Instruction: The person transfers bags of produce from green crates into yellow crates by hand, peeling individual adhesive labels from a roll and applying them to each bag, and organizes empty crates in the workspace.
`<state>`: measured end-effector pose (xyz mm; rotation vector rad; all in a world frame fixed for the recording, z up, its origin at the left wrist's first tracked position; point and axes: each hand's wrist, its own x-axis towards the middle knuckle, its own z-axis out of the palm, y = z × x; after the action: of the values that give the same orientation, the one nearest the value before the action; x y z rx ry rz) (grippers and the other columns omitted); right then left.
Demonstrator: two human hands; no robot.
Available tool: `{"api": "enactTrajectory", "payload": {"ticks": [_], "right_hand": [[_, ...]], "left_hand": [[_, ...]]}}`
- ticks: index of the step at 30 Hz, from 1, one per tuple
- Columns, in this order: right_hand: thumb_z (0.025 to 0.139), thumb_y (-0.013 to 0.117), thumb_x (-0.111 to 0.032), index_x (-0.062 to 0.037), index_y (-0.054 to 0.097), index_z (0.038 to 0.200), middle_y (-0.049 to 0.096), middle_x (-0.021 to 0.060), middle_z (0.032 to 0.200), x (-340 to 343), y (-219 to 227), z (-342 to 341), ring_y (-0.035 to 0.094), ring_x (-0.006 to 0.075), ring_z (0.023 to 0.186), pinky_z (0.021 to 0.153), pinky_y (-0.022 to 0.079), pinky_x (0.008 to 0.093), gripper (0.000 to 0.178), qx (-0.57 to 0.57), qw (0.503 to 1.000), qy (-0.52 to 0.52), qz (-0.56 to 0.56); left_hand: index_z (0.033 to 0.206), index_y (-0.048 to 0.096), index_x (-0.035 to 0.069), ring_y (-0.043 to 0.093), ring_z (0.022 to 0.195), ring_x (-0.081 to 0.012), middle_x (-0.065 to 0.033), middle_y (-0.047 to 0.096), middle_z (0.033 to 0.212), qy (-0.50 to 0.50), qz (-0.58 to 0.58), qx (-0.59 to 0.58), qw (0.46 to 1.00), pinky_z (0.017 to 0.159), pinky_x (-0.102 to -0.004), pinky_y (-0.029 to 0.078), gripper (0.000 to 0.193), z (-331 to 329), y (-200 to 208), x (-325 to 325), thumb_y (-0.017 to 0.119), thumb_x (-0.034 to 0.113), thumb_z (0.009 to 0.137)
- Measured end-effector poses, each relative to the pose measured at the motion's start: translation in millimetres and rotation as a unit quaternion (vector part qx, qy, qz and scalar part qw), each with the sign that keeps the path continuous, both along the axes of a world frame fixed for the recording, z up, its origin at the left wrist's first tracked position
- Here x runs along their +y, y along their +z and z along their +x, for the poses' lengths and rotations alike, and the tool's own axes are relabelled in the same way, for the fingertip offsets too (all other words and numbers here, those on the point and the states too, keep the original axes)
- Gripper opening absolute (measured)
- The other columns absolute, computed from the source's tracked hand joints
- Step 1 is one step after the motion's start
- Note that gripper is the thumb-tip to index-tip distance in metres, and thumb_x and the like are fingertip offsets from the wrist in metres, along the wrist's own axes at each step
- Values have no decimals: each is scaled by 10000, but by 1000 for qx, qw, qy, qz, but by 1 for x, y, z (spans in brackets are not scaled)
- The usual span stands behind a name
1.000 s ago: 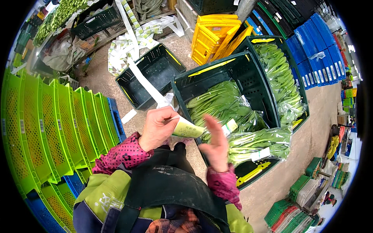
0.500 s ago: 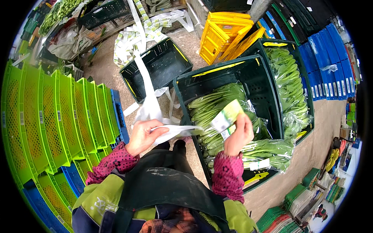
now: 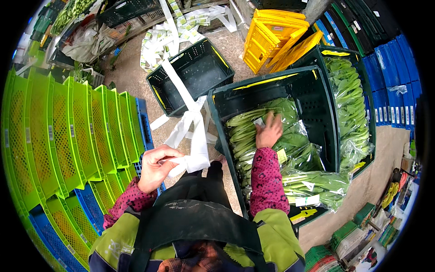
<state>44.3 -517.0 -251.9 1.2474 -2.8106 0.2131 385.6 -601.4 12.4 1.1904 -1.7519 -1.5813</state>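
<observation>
Our left hand [image 3: 153,171] pinches a white paper strip [image 3: 198,147] between thumb and fingers, its loose folds dangling in front of us. Our right hand [image 3: 269,134] reaches into a big dark crate [image 3: 313,97] at our right — fingers spread, back upward, over the bagged greens [image 3: 297,133] lying inside. Lime baskets [image 3: 56,131] stand at our left. Farther off, the strip crosses a smaller dark crate [image 3: 199,65] — and beyond are yellow crates [image 3: 263,43].
</observation>
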Motion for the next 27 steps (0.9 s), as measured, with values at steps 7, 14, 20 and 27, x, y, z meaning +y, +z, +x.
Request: {"api": "enactTrajectory", "payload": {"ticks": [7,14,20,27], "right_hand": [[920,572,-182,-34,457,1364,525,171,1327,-18,135,44,458,282,1269,1070,341,340,482,-606,741,104,-272],[844,716,-217,-4,607,1183,632,90,1181,29,262,167,565,207,1100,946,412,322,415,-646,690,293,-145],[983,549,-199,23,593,1186,660,31,1054,34,257,210,587,84,932,831,455,235,304,-712,632,87,-293],[959,585,-127,26,603,1096,649,18,978,37,266,222,564,54,881,771,451,204,206,-617,716,69,-319]], "left_hand": [[902,651,-23,651,784,-110,-67,688,848,54,99,98,989,713,-234,516,116,1,27,0,653,-95,810],[950,624,-14,626,784,-94,-59,685,876,53,174,237,954,740,-237,495,101,-12,33,-39,620,-40,852],[1310,522,56,353,1373,-252,-104,500,1386,-90,-159,128,975,1103,-407,286,488,6,5,-50,627,71,833],[1271,542,44,556,1109,-165,-69,581,1186,-225,21,192,955,977,-298,407,387,1,3,-6,630,101,899]]}}
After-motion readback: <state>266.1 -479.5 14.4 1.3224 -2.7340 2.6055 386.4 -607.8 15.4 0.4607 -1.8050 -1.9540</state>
